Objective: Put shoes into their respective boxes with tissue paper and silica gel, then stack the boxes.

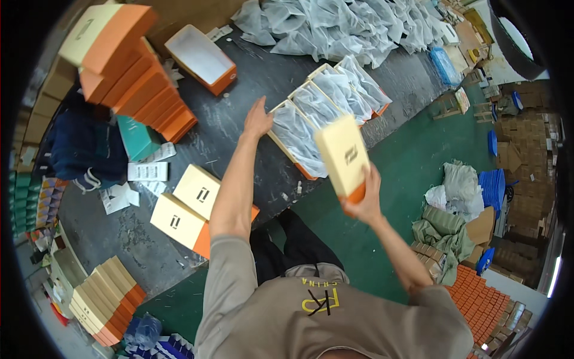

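My right hand (366, 200) grips a cream-and-orange box (344, 157) by its lower end. It is tilted over the table's front edge, beside a row of open boxes. My left hand (258, 119) reaches over the table with fingers stretched out, at the upper left corner of the nearest open box (302, 170); whether it touches the rim I cannot tell. Translucent white bags (299, 134) with hidden contents fill the open boxes. Two closed cream-and-orange boxes (177, 221) lie beside my left forearm.
An open orange box with a white inside (224, 81) stands farther back, near a tall stack of orange boxes (140, 84). A heap of bagged items (335, 27) covers the far table. A teal box (136, 139), printed slips (147, 172) and dark blue cloth (86, 146) lie left.
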{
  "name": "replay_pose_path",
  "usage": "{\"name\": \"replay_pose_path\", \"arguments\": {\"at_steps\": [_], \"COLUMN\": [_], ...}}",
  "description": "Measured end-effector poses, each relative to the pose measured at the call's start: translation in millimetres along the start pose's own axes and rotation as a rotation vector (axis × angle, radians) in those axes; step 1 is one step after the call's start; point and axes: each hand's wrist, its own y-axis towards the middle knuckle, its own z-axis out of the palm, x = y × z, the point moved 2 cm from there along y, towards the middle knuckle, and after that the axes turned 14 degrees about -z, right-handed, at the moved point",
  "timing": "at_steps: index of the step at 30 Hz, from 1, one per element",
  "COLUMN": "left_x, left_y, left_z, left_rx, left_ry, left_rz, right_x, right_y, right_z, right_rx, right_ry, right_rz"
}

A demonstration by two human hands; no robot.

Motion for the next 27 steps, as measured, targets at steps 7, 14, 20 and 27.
{"name": "replay_pose_path", "arguments": {"at_steps": [7,14,20,27], "left_x": [14.5,62.3,69.0,83.3], "left_y": [-26.7,-65.7,-62.0,-72.2], "left_z": [19.1,-36.0,-46.2,-54.4], "left_rx": [0.143,0.211,0.315,0.165], "left_ry": [0.144,0.021,0.01,0.124], "left_rz": [0.049,-0.357,-0.48,-0.376], "right_x": [-68.7,-31.3,24.7,66.8], "right_y": [-126.0,-31.1,73.1,69.5], "right_z": [47.7,120.1,168.4,173.7], "right_rx": [0.275,0.317,0.323,0.516], "right_ry": [-0.092,-0.012,-0.093,-0.061], "right_rz": [0.148,-0.092,-0.194,-0.089]}}
